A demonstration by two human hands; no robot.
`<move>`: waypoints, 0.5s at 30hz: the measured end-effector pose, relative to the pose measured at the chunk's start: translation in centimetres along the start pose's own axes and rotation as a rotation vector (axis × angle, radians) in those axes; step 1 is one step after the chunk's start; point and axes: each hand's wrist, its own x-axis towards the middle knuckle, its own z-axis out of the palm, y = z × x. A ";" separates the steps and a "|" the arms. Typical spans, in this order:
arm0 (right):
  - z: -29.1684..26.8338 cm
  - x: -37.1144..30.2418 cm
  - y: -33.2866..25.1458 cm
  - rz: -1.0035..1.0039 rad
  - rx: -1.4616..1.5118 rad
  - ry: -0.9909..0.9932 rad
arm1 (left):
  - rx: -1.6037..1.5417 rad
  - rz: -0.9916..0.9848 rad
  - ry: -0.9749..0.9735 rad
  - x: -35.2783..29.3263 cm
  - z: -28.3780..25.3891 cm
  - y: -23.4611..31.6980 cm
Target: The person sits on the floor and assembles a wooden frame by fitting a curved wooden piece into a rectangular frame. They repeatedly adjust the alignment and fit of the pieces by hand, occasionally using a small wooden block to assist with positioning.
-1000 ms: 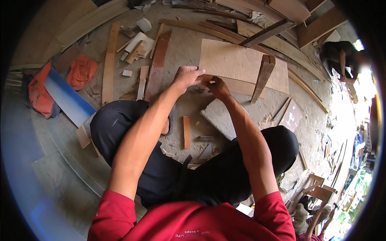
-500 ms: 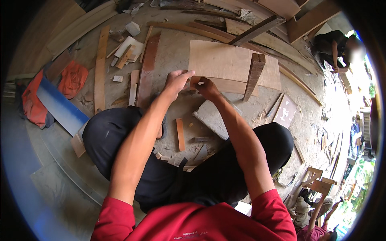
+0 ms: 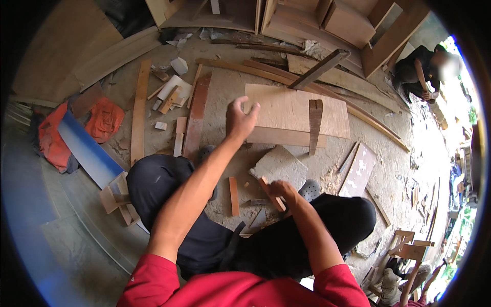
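My left hand (image 3: 242, 119) is raised at the left end of a pale plywood board (image 3: 276, 107), its thumb and fingers apart and nothing in them. Two dark wooden legs (image 3: 315, 125) stand up at the board. Closer to me, my right hand (image 3: 284, 190) is closed on a small reddish-brown wood strip (image 3: 266, 187), held tilted beside a rough concrete slab (image 3: 280, 165). Another short wood strip (image 3: 233, 196) lies on the floor to the left of it, between my knees.
Long planks (image 3: 139, 112) and offcuts (image 3: 171, 100) lie on the dusty floor to the left. An orange bag (image 3: 104, 120) and a blue-white board (image 3: 88, 148) are farther left. Wooden cabinets (image 3: 312, 25) stand at the back. Other people (image 3: 419, 71) sit at the right.
My right hand has moved from the board's near edge down toward me, to beside the concrete slab. My left hand has stayed near the board's left end, its fingers now spread. The view has shifted.
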 end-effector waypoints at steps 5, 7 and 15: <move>0.7 -2.1 2.4 -0.304 -0.117 0.215 | 0.454 0.209 -0.562 -2.7 -0.6 5.9; -0.3 -2.6 4.5 -0.318 -0.148 0.407 | 0.589 0.269 -0.762 -3.0 -1.1 8.0; -17.4 -12.7 6.8 -0.087 -0.175 0.642 | 0.538 0.256 -0.900 -2.2 -1.9 8.9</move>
